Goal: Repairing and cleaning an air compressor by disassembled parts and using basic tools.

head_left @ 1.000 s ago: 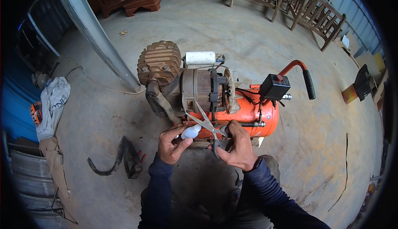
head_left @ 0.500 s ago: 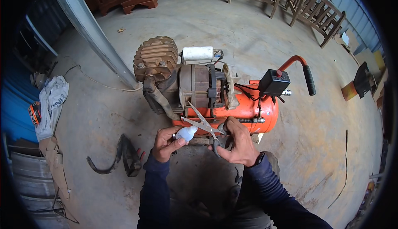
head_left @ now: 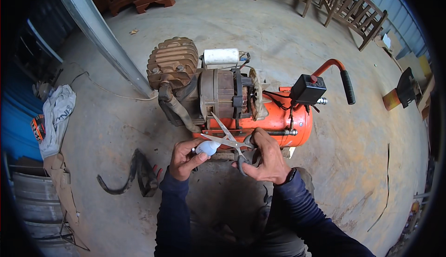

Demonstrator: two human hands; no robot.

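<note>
In my left hand (head_left: 183, 159) is a small white squeeze bottle (head_left: 206, 149), its nozzle pointing up and right at the scissors. My right hand (head_left: 267, 159) grips the dark handles of steel scissors (head_left: 227, 141), whose blades are spread apart. The lower blade crosses beside the bottle's nozzle; I cannot tell if they touch. Behind both hands stands an air compressor with an orange tank (head_left: 292, 120), a finned rusty pump head (head_left: 171, 59), a motor (head_left: 216, 94), a white cylinder (head_left: 220, 56) and a black switch box (head_left: 309, 89). The upper blade's tip is in front of the motor housing.
A dark curved rubber piece (head_left: 118, 187) lies left of my arms. A steel post (head_left: 107, 43) rises behind the pump. A white sack (head_left: 58, 117) lies at the left. Wooden furniture (head_left: 353, 24) stands at the back; a black-and-yellow object (head_left: 399, 92) is at the right.
The scene has shifted slightly up and left in view. The bottle has risen toward the scissors, its nozzle now closer to the lower blade. Both hands keep their grips.
</note>
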